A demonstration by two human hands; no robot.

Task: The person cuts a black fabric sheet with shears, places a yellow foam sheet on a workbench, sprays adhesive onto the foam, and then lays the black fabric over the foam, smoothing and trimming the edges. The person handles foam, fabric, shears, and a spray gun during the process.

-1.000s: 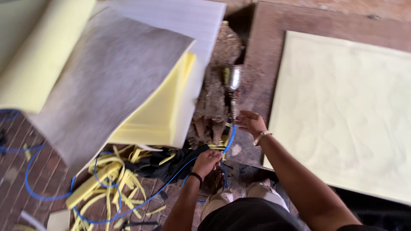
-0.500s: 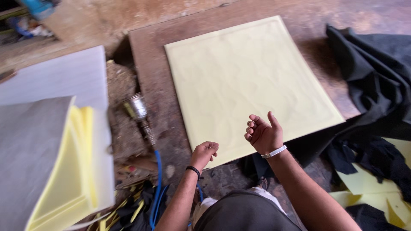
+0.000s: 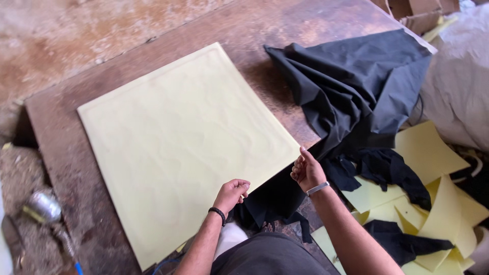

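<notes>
A large pale yellow foam sheet [image 3: 178, 147] lies flat on a brown wooden board [image 3: 254, 30]. My left hand [image 3: 232, 193], with a black wristband, rests loosely curled over the sheet's near edge and has nothing visible in it. My right hand [image 3: 307, 170], wearing a silver bracelet, hovers at the sheet's near right corner. Its fingers are half bent and its index fingertip sits beside that corner. A crumpled black cloth [image 3: 351, 86] lies just right of this hand, draped off the board.
Yellow foam offcuts [image 3: 438, 203] and black fabric scraps [image 3: 392, 170] are piled at the lower right. A white sack [image 3: 461, 76] stands at the right edge. A metal tool [image 3: 43, 208] with a blue hose lies on the dirty floor at the lower left.
The view has swung right, from the stacked sheets to the foam sheet on the board. Both hands have moved down to the sheet's near edge, the right one by its corner.
</notes>
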